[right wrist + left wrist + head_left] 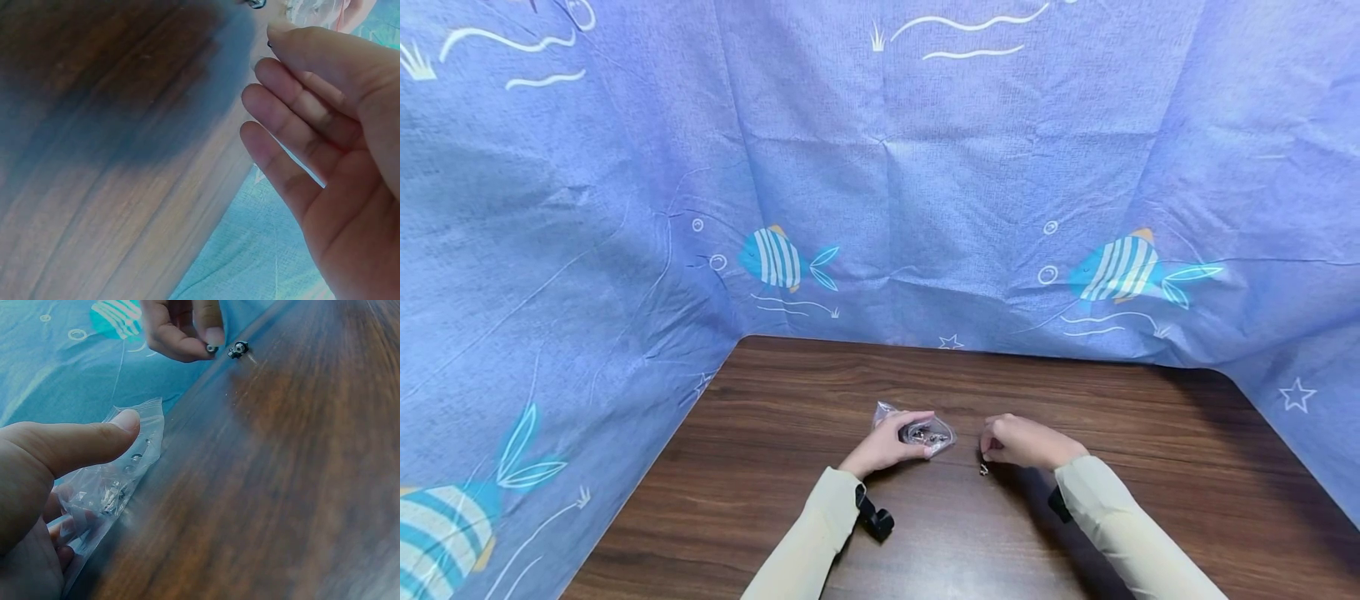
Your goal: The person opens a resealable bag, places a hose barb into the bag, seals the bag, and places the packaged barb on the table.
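Observation:
My left hand (887,442) grips a clear plastic bag (942,432) on the table, thumb on the near side and fingers on the far side. Small shiny metal pieces (112,497) show through the plastic in the left wrist view. To the right of the bag, my right hand (1018,440) is just above the table. Its thumb and finger pinch a small round metal piece (212,348) with a dark centre. Close by on the wood lie a few loose metal pieces (983,469); their exact kind is too small to tell.
The dark brown wooden table (760,467) has its far edge against a blue curtain (955,183) printed with fish. A black wrist strap with a small device (876,518) sits on the left wrist, another (1060,504) on the right.

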A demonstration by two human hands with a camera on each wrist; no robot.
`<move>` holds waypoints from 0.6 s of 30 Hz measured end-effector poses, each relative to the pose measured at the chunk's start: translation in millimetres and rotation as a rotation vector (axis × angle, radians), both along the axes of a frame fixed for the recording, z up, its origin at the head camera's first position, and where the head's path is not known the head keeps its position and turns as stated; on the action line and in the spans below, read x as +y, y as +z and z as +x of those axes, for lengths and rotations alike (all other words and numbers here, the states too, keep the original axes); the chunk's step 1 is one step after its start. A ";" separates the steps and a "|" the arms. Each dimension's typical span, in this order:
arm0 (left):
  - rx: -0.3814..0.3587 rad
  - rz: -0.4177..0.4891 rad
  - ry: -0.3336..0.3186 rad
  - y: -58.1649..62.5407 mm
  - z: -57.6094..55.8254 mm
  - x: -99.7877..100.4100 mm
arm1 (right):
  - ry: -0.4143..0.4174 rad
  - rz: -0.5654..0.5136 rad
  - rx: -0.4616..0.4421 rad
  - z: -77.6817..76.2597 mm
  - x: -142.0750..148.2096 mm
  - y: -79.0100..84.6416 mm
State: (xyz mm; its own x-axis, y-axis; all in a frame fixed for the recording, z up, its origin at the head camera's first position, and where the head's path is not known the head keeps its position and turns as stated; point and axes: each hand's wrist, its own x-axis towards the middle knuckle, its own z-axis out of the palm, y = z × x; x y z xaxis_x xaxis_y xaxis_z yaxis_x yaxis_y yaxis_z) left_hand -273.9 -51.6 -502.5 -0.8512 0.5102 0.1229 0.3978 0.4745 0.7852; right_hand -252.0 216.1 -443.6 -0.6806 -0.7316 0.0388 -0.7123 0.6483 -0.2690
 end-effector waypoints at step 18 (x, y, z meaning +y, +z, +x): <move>0.005 0.005 -0.006 -1.4 -0.3 0.5 | 0.032 -0.054 0.094 -12.1 -19.3 12.1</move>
